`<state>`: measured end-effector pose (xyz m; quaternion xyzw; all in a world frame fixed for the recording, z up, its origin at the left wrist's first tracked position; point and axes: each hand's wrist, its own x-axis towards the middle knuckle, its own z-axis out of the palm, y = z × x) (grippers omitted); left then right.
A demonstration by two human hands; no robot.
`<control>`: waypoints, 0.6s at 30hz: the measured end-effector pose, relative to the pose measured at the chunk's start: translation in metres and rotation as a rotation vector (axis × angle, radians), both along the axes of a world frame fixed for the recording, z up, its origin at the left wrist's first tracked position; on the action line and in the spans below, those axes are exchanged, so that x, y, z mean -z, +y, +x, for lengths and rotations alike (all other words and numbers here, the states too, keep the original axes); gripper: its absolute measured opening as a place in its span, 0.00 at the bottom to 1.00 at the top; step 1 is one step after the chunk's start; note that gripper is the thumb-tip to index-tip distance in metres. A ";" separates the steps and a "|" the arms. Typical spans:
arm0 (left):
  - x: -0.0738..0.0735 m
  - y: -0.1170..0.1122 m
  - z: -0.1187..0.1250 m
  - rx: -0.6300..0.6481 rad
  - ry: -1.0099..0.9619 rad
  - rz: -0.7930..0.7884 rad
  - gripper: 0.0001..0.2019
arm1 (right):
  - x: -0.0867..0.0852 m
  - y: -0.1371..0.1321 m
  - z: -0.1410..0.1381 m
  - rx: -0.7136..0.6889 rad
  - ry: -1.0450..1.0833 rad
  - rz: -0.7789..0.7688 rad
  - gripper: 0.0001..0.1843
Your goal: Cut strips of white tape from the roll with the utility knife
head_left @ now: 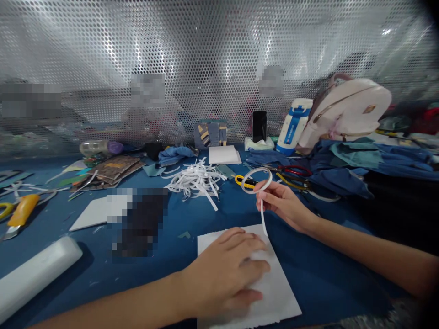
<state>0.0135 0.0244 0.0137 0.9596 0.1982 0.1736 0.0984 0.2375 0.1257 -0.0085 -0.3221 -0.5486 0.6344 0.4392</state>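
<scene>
My left hand (pixel 233 269) lies over a white sheet of paper or card (pixel 283 292), palm down with its fingers apart; nothing shows in its grasp. Between the thumb and fingers of my right hand (pixel 283 203) is a narrow white strip (pixel 263 218), looped into a ring above the fingers. Its tail hangs down to the upper right edge of the sheet. Just behind the loop rests a yellow utility knife (pixel 240 181). A tangled heap of white strips (pixel 197 180) sits farther back, left of my right hand.
A white roll or bar (pixel 37 276) and an orange-handled blade tool (pixel 24 210) are at left. Behind stand a stack of white cards (pixel 223 154), a phone (pixel 259 125), a blue-white bottle (pixel 293 128) and a pale backpack (pixel 353 107). Blue cloth (pixel 329 162) piles at right.
</scene>
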 end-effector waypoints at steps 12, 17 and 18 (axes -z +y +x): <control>-0.003 -0.010 0.002 0.127 0.232 -0.170 0.32 | 0.002 0.001 -0.001 -0.034 -0.011 -0.024 0.13; 0.002 -0.006 0.000 0.039 0.195 -0.176 0.32 | 0.003 0.002 0.001 -0.019 -0.018 -0.013 0.14; 0.003 -0.006 -0.001 0.033 0.200 -0.165 0.32 | 0.004 0.002 0.001 -0.019 -0.019 -0.011 0.14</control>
